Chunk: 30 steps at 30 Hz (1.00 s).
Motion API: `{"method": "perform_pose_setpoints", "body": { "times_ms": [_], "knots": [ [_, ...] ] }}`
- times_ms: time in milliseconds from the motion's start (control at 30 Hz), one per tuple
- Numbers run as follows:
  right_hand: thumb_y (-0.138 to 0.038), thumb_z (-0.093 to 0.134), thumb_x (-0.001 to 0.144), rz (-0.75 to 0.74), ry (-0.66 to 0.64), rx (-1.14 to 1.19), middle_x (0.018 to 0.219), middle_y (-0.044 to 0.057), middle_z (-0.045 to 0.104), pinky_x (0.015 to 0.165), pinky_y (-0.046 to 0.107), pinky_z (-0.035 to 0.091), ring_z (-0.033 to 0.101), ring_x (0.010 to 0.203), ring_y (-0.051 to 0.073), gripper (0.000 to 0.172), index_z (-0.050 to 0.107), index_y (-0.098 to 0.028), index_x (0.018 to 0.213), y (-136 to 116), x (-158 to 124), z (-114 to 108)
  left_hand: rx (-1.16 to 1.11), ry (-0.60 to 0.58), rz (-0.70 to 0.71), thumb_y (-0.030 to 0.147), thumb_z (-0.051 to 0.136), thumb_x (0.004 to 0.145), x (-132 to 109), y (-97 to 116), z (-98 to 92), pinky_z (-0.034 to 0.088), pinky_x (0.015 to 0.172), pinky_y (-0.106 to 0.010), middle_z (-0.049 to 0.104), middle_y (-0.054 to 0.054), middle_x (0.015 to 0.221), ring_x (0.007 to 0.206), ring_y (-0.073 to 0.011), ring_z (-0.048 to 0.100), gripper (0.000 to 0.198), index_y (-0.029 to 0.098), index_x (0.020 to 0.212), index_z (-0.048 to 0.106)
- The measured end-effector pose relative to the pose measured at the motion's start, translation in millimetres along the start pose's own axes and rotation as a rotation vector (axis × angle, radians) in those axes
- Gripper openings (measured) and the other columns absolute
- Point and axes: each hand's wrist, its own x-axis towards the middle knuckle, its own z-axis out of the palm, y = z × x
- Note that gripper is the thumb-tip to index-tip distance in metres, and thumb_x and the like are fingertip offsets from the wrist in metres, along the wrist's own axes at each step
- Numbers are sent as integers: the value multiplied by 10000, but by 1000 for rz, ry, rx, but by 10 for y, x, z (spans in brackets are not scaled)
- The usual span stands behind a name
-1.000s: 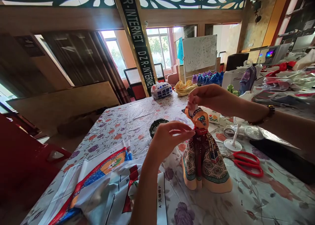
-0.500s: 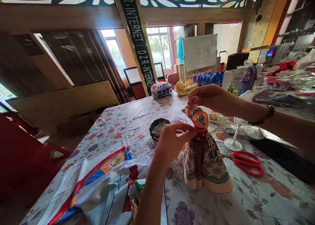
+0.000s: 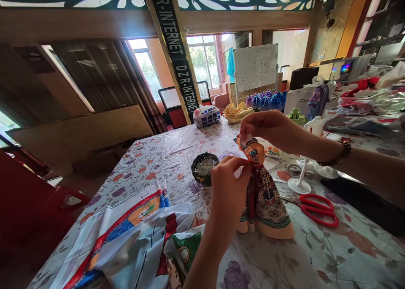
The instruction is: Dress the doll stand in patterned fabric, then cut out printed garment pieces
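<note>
In front of me stands a small doll dress (image 3: pixel 274 209), orange at the top with a dark patterned flared skirt and a red band at the waist. My right hand (image 3: pixel 268 128) pinches its white upper end, which looks like a neck; the fingers hide most of it. My left hand (image 3: pixel 229 181) is closed at the waist, thumb and fingertips pressed together on the red band. Scissors with red handles (image 3: pixel 319 209) lie to the right of the skirt, and a small dark woven basket (image 3: pixel 202 175) sits left of it.
Printed fabric sheets (image 3: pixel 136 234) spread over the near left of the flowered tablecloth (image 3: pixel 237 268). On the right are a white stand (image 3: pixel 300 183) and a black flat item (image 3: pixel 360 202). A white plastic bag (image 3: pixel 207 116) and yellow cloth (image 3: pixel 238 112) lie at the back.
The dress has shifted slightly left and up, its skirt swinging a little. My left hand has turned and moved right, now covering more of the skirt's left side. My right hand keeps its pinch.
</note>
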Motion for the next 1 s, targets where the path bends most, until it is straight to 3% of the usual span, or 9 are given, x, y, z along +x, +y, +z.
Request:
{"method": "perform_pose_setpoints", "body": {
  "times_ms": [400,767,900,1000],
  "knots": [
    [-258,544,867,-39,126,-69,744,0,613,712,236,475,571,719,81,119,599,-168,813,124,-111,100,-37,-2,-64,147,647,701,58,-92,11,507,560,-232,710,-21,731,630,-158,686,46,170,677,615],
    [-249,548,850,-46,245,-144,742,7,610,690,256,473,560,703,100,103,609,-176,809,84,-261,125,-25,17,-50,73,593,726,-55,30,144,516,647,-247,687,9,777,724,-151,686,128,196,700,568],
    [-262,567,837,-45,240,-161,742,9,610,709,265,465,559,712,103,107,618,-179,793,36,-263,102,-74,-52,-71,109,611,734,-25,18,70,530,599,-248,684,-3,732,714,-166,693,98,193,739,562],
    [-264,567,840,-55,231,-164,755,11,610,732,270,460,559,734,103,111,619,-180,791,-19,-220,62,-131,-119,-76,144,644,727,28,-28,-88,559,644,-264,705,-25,815,787,-172,698,145,196,841,572]
  ]
}}
